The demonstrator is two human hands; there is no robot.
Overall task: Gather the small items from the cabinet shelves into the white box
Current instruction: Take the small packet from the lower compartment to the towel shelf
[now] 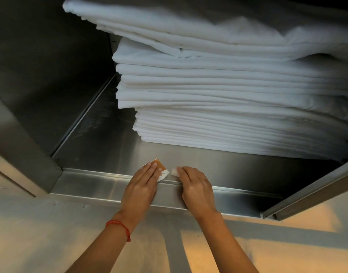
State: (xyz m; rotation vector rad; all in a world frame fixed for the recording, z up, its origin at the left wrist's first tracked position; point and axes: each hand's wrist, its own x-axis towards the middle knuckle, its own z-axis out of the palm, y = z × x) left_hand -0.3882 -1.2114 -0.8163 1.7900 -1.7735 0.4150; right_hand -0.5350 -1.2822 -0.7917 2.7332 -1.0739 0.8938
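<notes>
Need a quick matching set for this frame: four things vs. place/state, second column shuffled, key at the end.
Things:
1. orange-and-white packet
2. small white item
3. stack of folded white linens
4. red string bracelet

Places/states:
A. on the left wrist
B. fills the shelf's back right
C. under the left hand fingers
D. at the right hand fingertips

Pairs: 1-C, 2-D, 3-B, 4-A

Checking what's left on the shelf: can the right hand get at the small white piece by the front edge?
Probably yes: the right hand already has its fingers on the white piece, with nothing between them.
</notes>
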